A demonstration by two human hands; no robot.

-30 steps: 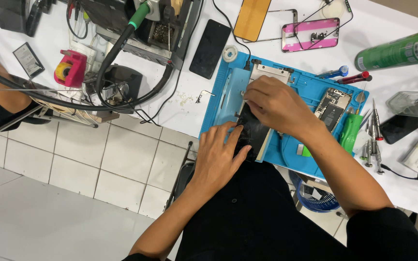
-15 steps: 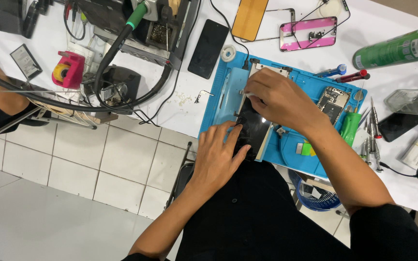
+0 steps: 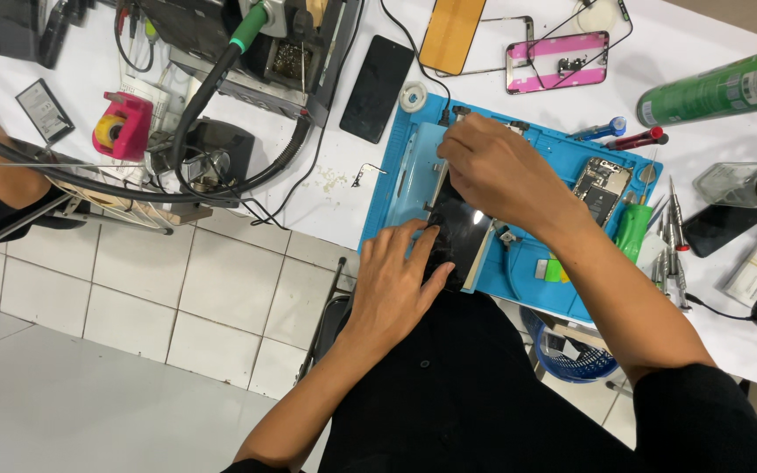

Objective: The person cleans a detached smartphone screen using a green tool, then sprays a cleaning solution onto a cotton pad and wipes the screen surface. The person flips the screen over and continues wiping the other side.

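I see my left hand (image 3: pixel 396 285) spread flat, pressing the dark, glossy, rectangular phone (image 3: pixel 457 232) onto the blue rubber work mat (image 3: pixel 536 254) on the white table (image 3: pixel 335 180). My right hand (image 3: pixel 497 171) pinches something at its top edge, what I cannot tell. The phone looks only partly opened, so most of the work seems left.

Right hand (image 3: pixel 497 171) hides the far end of the dark phone (image 3: pixel 457 236) on the blue mat (image 3: pixel 396 188); its fingertips are unseen; green can (image 3: pixel 720 88) is cut at the right edge
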